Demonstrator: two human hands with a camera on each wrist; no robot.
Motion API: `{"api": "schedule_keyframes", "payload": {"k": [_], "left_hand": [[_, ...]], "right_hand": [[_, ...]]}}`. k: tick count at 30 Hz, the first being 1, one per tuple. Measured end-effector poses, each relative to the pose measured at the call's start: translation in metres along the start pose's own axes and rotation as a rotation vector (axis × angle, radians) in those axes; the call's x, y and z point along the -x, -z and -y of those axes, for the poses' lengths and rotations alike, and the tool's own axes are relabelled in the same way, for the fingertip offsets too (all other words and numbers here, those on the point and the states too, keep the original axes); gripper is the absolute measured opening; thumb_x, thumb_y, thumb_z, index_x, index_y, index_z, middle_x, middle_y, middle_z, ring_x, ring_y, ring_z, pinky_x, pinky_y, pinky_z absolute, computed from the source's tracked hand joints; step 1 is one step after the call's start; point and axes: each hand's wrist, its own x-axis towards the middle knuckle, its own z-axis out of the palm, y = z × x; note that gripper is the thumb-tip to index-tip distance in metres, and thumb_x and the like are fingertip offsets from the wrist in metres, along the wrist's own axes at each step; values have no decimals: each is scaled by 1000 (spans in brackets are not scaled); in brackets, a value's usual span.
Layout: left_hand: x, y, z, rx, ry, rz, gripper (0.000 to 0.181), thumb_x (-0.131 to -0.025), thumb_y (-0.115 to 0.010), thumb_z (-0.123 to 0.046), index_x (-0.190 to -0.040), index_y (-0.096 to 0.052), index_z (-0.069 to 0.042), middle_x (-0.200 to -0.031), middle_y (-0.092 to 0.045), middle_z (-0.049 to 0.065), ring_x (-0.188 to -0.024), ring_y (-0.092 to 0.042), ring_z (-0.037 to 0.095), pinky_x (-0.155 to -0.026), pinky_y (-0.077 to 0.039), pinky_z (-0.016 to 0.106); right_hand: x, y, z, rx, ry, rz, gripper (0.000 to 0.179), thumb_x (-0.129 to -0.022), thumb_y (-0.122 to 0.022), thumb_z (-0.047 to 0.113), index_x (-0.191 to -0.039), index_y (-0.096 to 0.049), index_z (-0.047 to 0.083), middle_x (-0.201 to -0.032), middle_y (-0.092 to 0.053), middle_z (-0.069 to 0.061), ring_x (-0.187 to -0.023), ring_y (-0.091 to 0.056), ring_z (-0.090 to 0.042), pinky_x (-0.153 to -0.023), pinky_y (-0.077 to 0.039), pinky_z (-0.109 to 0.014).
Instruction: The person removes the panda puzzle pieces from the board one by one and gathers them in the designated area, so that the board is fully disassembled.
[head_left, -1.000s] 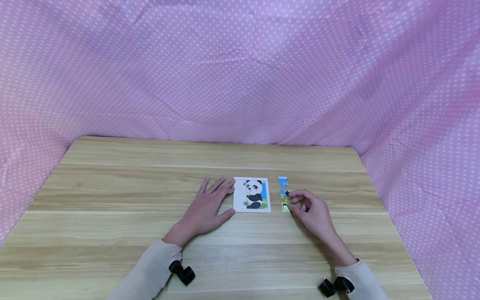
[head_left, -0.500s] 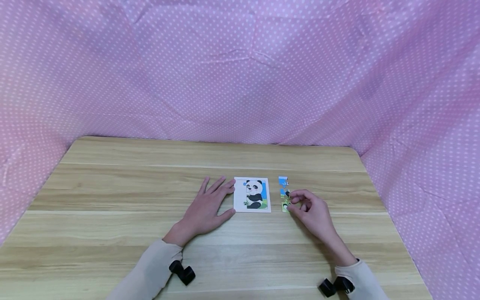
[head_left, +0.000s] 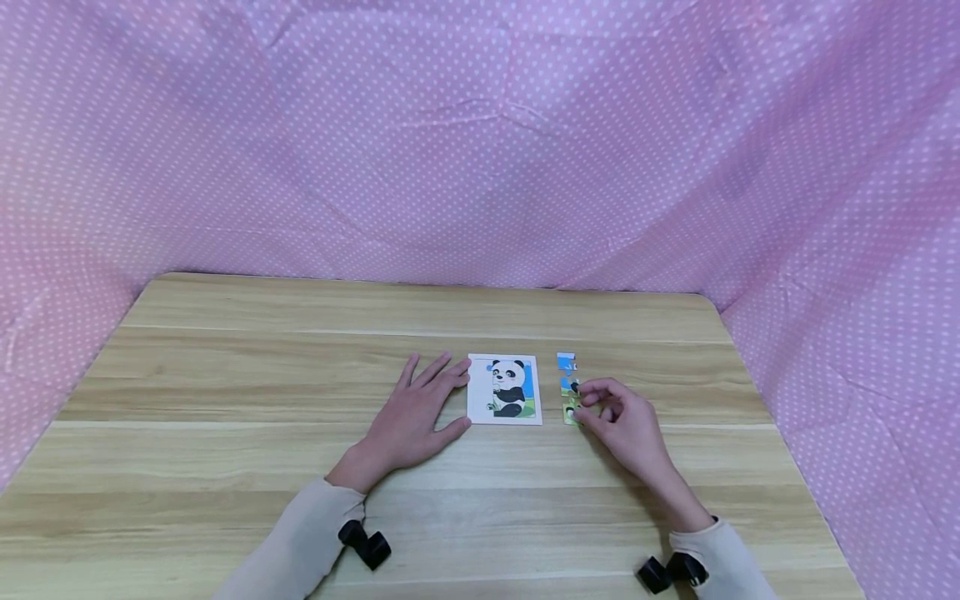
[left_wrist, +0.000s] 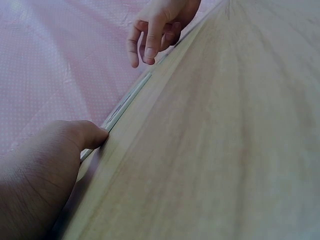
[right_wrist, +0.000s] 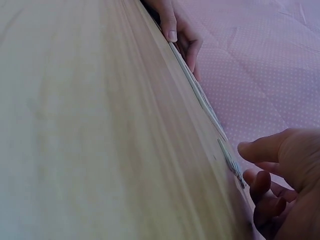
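A white-bordered puzzle board (head_left: 478, 400) with a partly filled panda picture lies flat on the table. Its left part shows bare white. My left hand (head_left: 411, 423) rests beside it, fingers spread, with thumb and fingertips at its left edge. In the left wrist view the thumb (left_wrist: 90, 134) touches the board's side. Right of the board, jigsaw pieces (head_left: 566, 362) in blue, green and black form a short column. Over the lower ones hovers my right hand (head_left: 628, 429). Its thumb (right_wrist: 262, 148) and bent fingers stand apart close to the pieces, partly covering them in the head view.
The wood-grain table (head_left: 225, 367) spreads around both hands. A pink polka-dot cloth (head_left: 480, 167) hangs behind and along its sides. Each sleeve carries a small black wrist device, one at the left (head_left: 365, 546) and one at the right (head_left: 671, 573).
My right thumb has shifted slightly left over the lowest piece since a second ago. The left hand and the board stay put.
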Motion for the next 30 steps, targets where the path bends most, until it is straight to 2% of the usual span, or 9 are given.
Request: {"api": "schedule_keyframes", "payload": {"k": [6,20,30], "left_hand": [[0,-1,1,8,-11,-17,68,-106,-66,-50,-160,-57,-10,-179,-38,-1,-169,-26,29,-139,0,61],[0,0,0,0,5,5,69,-107,-63,-52,-163,-55,-12,-180,-35,-4,-170,-23,26,-139,4,58],[0,-1,1,-2,-8,-5,69,-108,-63,-53,-163,-55,-12,-181,-35,-3,-170,-24,28,-139,1,61]], "right_hand": [[0,0,4,-11,-4,-1,31,-92,-88,0,-120,-78,6,-103,-78,-8,-64,-53,-9,-54,-43,-20],[-3,0,14,-69,23,1,29,-94,-87,-1,-121,-78,6,-104,-75,-11,-63,-52,-9,-53,-43,-19],[-7,-5,24,-77,44,5,27,-96,-86,1,-121,-79,5,-104,-75,-9,-60,-50,-7,-51,-41,-19]]}}
